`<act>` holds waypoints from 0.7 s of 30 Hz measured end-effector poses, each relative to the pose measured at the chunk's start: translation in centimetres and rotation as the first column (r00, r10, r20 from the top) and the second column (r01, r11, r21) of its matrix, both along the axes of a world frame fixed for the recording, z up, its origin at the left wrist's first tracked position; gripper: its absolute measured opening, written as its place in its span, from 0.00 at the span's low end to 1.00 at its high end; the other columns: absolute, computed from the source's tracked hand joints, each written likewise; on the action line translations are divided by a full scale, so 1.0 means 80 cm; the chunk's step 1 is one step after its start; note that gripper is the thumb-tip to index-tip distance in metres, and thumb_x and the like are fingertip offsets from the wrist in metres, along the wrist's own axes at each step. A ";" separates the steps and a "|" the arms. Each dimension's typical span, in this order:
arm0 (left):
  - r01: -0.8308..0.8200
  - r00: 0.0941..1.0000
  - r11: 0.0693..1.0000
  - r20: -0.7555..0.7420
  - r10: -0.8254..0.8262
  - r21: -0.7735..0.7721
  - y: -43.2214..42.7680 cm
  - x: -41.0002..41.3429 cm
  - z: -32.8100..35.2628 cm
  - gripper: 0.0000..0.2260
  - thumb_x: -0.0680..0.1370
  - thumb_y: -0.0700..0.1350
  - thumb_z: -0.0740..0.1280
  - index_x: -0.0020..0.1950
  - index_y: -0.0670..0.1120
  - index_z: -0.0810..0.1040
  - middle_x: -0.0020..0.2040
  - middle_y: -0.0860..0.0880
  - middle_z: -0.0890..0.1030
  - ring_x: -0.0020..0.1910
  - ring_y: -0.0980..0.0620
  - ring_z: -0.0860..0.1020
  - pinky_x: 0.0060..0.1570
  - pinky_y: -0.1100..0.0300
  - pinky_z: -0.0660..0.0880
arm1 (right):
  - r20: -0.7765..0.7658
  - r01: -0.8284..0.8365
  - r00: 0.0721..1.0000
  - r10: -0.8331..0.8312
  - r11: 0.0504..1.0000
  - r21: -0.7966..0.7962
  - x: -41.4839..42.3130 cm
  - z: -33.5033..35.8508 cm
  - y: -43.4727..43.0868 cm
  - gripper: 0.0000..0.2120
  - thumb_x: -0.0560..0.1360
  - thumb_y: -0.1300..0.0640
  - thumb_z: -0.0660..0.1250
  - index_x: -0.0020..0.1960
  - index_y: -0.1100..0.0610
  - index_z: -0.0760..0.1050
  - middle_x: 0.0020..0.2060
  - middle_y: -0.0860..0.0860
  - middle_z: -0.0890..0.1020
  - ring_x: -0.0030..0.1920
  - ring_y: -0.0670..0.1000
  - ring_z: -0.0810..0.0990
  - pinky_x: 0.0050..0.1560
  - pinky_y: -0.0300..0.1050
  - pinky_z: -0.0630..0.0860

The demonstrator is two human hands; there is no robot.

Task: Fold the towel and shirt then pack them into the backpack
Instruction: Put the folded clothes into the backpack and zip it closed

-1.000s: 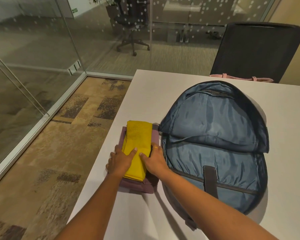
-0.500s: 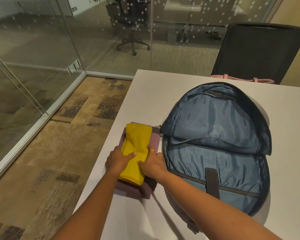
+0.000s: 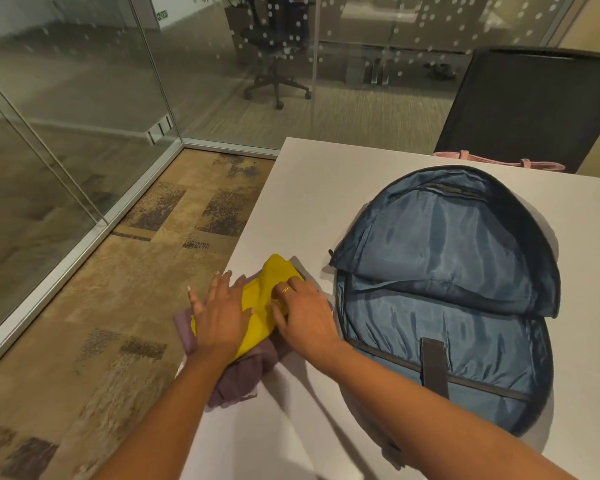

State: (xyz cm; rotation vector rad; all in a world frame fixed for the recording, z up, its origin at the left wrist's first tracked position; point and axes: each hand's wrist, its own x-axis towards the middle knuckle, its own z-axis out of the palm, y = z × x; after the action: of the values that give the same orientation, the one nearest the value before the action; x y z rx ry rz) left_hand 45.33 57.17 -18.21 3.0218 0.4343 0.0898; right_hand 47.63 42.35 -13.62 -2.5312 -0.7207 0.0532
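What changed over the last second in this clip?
The left hand slid forward and spread flat on the yellow towel; the right hand curls over its right edge. Towel and purple shirt have skewed and bunched up. The backpack stays open on the table, nothing packed.

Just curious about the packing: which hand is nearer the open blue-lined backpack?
Right. The right hand is beside the backpack; the left hand lies beyond it, across the yellow towel.

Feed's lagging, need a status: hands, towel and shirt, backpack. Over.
Left hand flat on yellow towel, right hand beside, fingertips buried in it. Towel atop purple shirt, not yet packed. Backpack open alongside, path unobstructed.
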 end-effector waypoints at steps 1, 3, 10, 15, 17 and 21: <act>-0.014 0.995 0.999 0.101 0.009 0.049 -0.006 -0.008 -0.010 0.26 0.70 0.47 0.74 0.67 0.44 0.72 0.70 0.42 0.69 0.71 0.43 0.66 0.66 0.31 0.54 | 0.045 -0.038 0.998 0.040 0.999 -0.033 0.006 -0.006 0.001 0.12 0.79 0.52 0.58 0.54 0.58 0.76 0.50 0.56 0.77 0.53 0.59 0.72 0.48 0.50 0.65; -0.044 0.981 0.996 0.190 0.027 0.083 -0.016 -0.026 -0.026 0.24 0.69 0.46 0.74 0.62 0.42 0.75 0.67 0.39 0.72 0.68 0.39 0.69 0.64 0.30 0.56 | 0.038 -0.020 0.999 0.025 0.993 -0.116 0.017 -0.015 0.000 0.14 0.80 0.50 0.56 0.53 0.56 0.76 0.50 0.55 0.79 0.54 0.58 0.72 0.50 0.50 0.62; -0.341 0.937 0.933 0.031 0.347 -0.116 -0.038 -0.058 -0.030 0.32 0.70 0.61 0.65 0.72 0.50 0.67 0.73 0.39 0.62 0.71 0.30 0.57 0.52 0.20 0.54 | -0.046 0.175 0.981 -0.191 0.957 -0.232 0.039 -0.031 0.005 0.14 0.77 0.49 0.62 0.59 0.54 0.71 0.55 0.54 0.76 0.58 0.57 0.70 0.54 0.52 0.66; -0.407 0.908 0.852 -0.039 0.418 -0.329 -0.037 -0.063 -0.036 0.32 0.74 0.62 0.61 0.75 0.58 0.54 0.77 0.43 0.47 0.72 0.31 0.52 0.56 0.32 0.67 | -0.323 0.201 0.916 -0.236 0.970 -0.140 0.055 -0.044 -0.003 0.35 0.71 0.43 0.68 0.72 0.47 0.55 0.66 0.56 0.64 0.66 0.60 0.65 0.62 0.61 0.67; -0.391 0.912 0.850 -0.021 0.411 -0.354 -0.034 -0.063 -0.035 0.31 0.75 0.61 0.62 0.75 0.58 0.55 0.77 0.43 0.49 0.70 0.32 0.56 0.55 0.36 0.70 | -0.434 0.127 0.882 -0.184 0.979 -0.156 0.059 -0.051 -0.007 0.39 0.72 0.41 0.66 0.75 0.46 0.48 0.67 0.59 0.65 0.65 0.62 0.67 0.62 0.61 0.69; -0.390 0.909 0.831 -0.024 0.415 -0.398 -0.034 -0.060 -0.029 0.30 0.75 0.59 0.63 0.75 0.57 0.57 0.75 0.43 0.52 0.68 0.36 0.58 0.57 0.37 0.69 | -0.425 0.082 0.885 -0.187 0.964 -0.254 0.054 -0.053 -0.006 0.37 0.75 0.40 0.61 0.75 0.47 0.45 0.66 0.59 0.67 0.64 0.63 0.69 0.62 0.60 0.68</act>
State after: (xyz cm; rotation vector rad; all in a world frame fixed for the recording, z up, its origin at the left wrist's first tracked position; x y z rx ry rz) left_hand 40.50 54.48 -20.57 2.4796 0.9538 0.1099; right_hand 51.98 41.84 -17.88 -2.6314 -0.3652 0.6848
